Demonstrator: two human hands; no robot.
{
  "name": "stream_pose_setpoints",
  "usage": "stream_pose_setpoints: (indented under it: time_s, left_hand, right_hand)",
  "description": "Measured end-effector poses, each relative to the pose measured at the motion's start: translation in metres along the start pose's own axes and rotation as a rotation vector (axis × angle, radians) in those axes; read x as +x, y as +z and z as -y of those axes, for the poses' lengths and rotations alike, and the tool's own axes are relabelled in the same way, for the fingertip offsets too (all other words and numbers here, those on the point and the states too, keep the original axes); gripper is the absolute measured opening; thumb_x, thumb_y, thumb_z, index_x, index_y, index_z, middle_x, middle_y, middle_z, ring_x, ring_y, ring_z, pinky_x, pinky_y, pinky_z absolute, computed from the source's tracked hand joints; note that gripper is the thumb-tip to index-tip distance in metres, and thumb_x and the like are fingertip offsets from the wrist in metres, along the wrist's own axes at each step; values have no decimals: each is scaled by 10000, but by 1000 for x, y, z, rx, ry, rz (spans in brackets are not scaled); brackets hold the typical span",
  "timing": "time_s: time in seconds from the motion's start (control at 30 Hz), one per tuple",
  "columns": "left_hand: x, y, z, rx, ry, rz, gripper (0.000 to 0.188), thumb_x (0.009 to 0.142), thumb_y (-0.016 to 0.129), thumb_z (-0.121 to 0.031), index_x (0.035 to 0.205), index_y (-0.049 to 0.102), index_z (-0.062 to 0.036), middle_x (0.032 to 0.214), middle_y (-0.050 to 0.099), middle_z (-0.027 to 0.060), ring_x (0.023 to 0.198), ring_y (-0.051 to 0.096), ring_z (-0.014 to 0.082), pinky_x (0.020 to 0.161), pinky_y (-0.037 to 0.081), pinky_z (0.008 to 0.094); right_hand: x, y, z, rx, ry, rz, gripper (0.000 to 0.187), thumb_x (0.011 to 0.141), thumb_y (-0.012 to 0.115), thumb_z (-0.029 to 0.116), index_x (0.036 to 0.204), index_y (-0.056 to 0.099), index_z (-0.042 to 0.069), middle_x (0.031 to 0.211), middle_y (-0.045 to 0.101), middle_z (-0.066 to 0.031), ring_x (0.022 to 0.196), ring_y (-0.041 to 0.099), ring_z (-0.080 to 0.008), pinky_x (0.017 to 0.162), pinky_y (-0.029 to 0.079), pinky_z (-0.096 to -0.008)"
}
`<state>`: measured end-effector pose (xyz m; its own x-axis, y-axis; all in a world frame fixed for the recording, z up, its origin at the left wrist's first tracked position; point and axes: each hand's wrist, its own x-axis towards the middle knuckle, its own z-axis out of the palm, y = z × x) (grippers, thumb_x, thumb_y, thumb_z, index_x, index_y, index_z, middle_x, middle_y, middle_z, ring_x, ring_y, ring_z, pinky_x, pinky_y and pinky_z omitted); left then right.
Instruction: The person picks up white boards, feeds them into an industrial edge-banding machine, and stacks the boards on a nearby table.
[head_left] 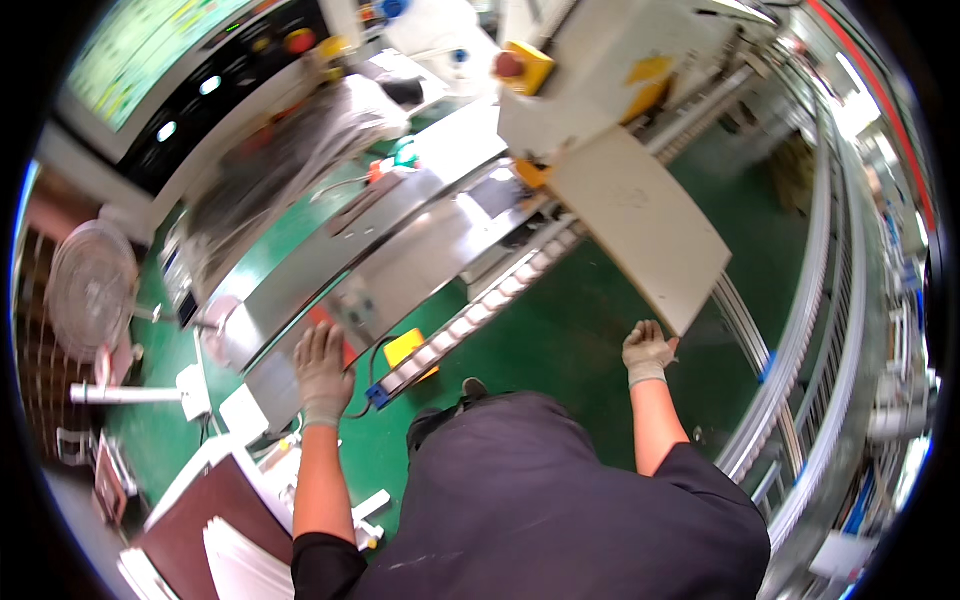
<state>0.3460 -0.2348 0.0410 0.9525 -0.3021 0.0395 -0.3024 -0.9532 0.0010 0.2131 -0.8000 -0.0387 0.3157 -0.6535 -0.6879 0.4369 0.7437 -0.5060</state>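
My left hand (322,376), in a thin pale glove, has its fingers stretched out. It appears above the near end of a shiny metal machine bed (400,275), beside an orange-red part (345,345); contact with either cannot be made out. On the right, my gloved right hand (648,352) has its fingers parted and slightly bent, with the thumb to one side. That hand is close to the near corner of a pale flat board (645,215); whether they touch is unclear. The board slants out from a white machine (640,60).
A roller strip (480,315) runs along the machine bed, with a yellow block (405,350) by its near end. Curved conveyor rails (820,330) pass on the right. A brown-topped stand (220,510) with white sheets is at lower left. A control screen (150,50) stands at upper left.
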Motion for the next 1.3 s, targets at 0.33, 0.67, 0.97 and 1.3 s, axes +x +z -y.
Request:
stream_pose_setpoints:
  time_s: [0.33,0.67,0.97,1.3]
  left_hand:
    - [-122,6,-27,-545,-198,-20,400,888,560,-258,1235,581,-61,1275,573,172,1237,496,366,1059,374,439]
    - [-438,44,27,-1354,-1790,-1093,413,966,506,-421,1082,616,-40,934,663,58,869,617,152,808,485,309]
    - [-517,-18,62,-1566,-1759,-1617,641,903,574,-539,1277,452,-33,1172,545,107,1060,544,243,925,435,380]
    - [-529,-15,-6,-2381,-1380,-1376,392,930,610,-339,1249,508,-135,1128,607,37,961,598,209,801,510,379]
  right_hand:
    - [-92,6,-176,-773,576,339,256,925,556,377,909,626,130,771,627,4,647,597,-160,509,510,-275]
    - [-173,-11,-259,-1294,597,685,292,927,563,380,1013,622,108,891,666,-64,761,647,-220,550,523,-278]
    - [-281,-16,-318,-1376,806,863,294,931,561,302,1069,597,45,900,653,-104,764,630,-240,613,506,-290]
    - [-467,-107,-349,-1798,1050,1318,275,931,566,253,1050,585,6,853,607,-84,756,591,-174,673,494,-264]
